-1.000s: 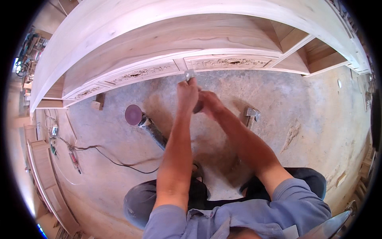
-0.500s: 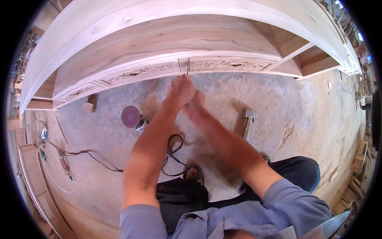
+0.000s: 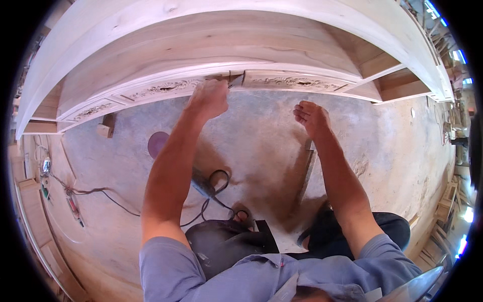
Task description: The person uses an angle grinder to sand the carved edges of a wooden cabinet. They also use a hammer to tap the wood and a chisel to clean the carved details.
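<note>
Dusty workshop floor below a carved cabinet (image 3: 282, 80); left hand (image 3: 209, 98) clamps a small tool (image 3: 235, 80) against its carving, right hand (image 3: 312, 117) hovers nearby, fingers loosely together; carving looks unfinished.

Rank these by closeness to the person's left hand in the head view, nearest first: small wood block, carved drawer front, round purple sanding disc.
From the left hand:
1. Carved drawer front, just to its upper left on the cabinet.
2. Round purple sanding disc, lower left on the floor.
3. Small wood block, farther left on the floor.

Dusty concrete floor (image 3: 261, 136) carries a sanding disc (image 3: 157, 143), wood block (image 3: 104, 130) and cable (image 3: 100, 194).
</note>
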The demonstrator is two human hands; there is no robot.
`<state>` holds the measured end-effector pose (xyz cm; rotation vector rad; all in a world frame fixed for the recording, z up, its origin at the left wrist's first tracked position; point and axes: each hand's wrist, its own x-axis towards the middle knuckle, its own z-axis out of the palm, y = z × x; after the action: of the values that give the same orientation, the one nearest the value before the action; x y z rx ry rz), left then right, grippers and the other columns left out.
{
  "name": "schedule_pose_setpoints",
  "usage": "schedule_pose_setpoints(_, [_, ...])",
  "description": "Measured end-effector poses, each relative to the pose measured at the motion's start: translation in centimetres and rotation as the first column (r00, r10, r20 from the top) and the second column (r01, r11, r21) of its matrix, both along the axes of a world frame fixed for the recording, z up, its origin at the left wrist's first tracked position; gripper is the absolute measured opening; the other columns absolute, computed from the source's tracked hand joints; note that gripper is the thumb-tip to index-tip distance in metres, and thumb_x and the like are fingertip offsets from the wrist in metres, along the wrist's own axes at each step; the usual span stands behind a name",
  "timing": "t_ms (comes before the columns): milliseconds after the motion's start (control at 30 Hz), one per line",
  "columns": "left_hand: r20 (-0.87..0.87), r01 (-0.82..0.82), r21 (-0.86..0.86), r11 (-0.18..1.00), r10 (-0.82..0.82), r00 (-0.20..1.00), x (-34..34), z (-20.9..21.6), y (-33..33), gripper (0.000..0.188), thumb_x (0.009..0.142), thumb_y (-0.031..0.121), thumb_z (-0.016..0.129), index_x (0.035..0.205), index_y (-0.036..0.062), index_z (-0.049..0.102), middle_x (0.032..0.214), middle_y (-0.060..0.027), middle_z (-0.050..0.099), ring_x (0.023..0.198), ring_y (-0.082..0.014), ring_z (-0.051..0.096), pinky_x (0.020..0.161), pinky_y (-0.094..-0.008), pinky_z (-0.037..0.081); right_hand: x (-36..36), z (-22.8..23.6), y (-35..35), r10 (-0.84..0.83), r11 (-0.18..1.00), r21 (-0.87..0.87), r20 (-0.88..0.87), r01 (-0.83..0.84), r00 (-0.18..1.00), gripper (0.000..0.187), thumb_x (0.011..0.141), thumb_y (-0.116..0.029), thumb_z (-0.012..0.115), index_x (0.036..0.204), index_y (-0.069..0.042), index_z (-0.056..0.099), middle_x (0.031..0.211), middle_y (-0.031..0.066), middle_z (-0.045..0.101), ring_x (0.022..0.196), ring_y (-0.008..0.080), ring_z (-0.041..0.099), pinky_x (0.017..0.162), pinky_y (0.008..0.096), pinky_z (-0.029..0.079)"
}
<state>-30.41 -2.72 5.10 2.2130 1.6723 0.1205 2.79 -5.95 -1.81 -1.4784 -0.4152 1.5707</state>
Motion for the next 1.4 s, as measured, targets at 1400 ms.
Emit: schedule_pose_setpoints(1400, [0.133, -0.167, 0.09, 0.982, 0.155, 0.979, 1.5, -2.7, -3.6, 0.015, 0.082, 0.005, 0.059, 0.095, -0.0007, 0.064, 0.088, -0.0257, 0.068, 0.087, -0.0441, 0.067, 0.078, -0.0528, 0.053, -0.6, -4.6, 5.7, -0.54, 0.834, -0.05, -0.279, 0.55, 0.794, 0.029, 0.082, 0.012, 0.045, 0.109, 0.007, 0.055, 0.119, 0.0168, 0.051, 0.109, 0.0279, 0.051, 0.088, 0.035, 0.047])
